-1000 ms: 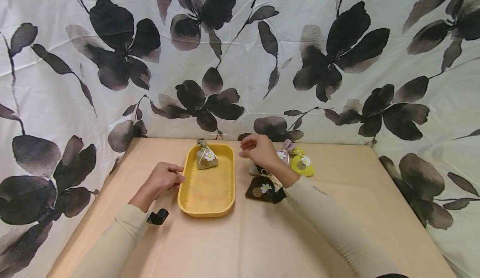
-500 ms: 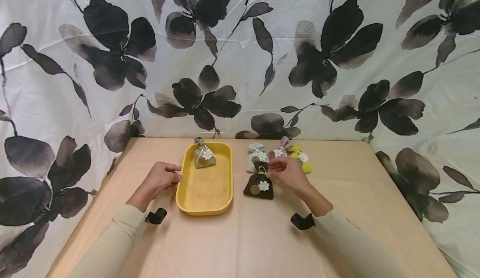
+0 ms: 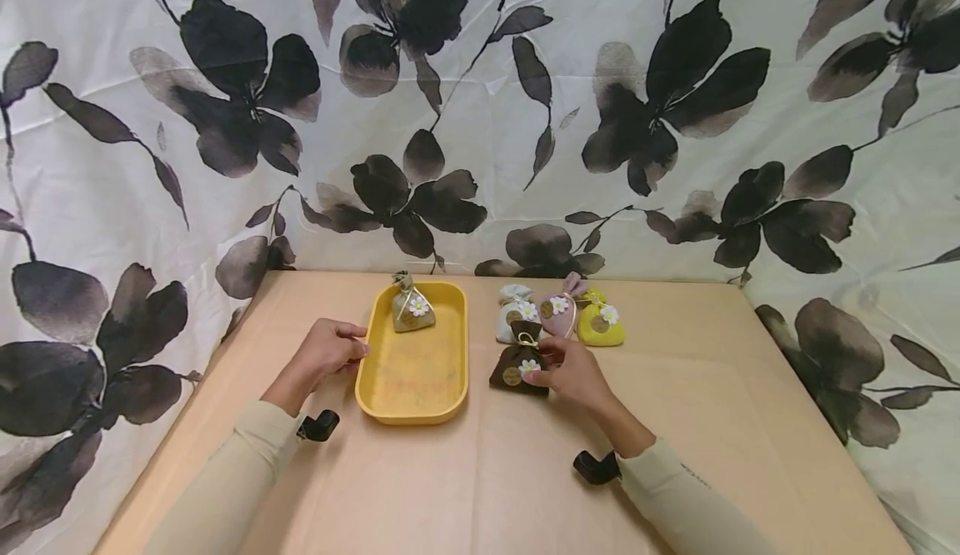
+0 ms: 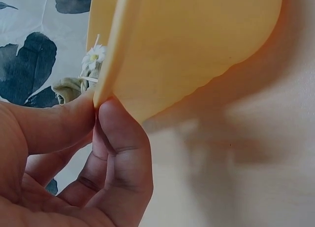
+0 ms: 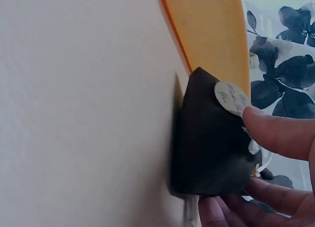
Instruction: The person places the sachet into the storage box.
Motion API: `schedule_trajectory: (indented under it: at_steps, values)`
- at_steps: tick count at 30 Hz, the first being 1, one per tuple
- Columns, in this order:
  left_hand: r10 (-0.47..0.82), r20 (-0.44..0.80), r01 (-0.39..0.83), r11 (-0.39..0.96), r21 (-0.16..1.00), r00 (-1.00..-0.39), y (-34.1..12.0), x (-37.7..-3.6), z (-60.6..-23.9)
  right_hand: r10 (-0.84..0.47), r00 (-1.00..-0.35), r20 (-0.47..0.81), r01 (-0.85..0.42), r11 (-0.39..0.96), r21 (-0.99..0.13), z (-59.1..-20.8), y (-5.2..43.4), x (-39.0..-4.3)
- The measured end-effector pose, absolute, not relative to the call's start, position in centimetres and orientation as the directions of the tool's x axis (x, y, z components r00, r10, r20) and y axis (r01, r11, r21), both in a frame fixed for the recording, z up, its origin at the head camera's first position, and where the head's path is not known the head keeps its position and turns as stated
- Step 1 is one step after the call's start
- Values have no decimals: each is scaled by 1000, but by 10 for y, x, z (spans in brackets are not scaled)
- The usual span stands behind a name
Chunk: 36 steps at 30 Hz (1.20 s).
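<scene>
The left hand pinches the yellow tray's rim between thumb and fingers. The right hand's fingers curl around the dark brown sachet on the desk.

Round tag on dark sachet: writing illegible.

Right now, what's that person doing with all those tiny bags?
A person's right hand grips a dark brown pouch on the table, beside a yellow tray. The left hand pinches the tray's rim. One olive pouch already sits in the tray; white, pink and yellow pouches wait behind.
</scene>
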<state>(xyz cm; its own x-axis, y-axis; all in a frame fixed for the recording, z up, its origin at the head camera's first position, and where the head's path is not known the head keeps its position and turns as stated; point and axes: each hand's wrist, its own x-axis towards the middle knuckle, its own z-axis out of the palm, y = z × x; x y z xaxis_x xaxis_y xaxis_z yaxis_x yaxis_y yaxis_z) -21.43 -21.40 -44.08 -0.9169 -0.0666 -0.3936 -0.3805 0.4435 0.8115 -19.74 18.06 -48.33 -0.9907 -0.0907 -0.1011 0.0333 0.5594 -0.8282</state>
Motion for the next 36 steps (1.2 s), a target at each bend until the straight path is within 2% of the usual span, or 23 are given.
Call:
schedule_trajectory:
  at_steps: [6, 19, 36]
  values:
    - [-57, -381, -366, 441, 819, -923, -214, -214, -443, -50, -995, -88, 44, 576, -816, -492, 177, -200]
    - [-43, -384, -362, 450, 817, -922, -214, -215, -442, -2, -999, -45, 38, 508, -861, -497, 180, -202]
    - [-62, -391, -374, 460, 806, -918, -213, -217, -442, 7, -1000, -9, 11, 513, -858, -466, 178, -198]
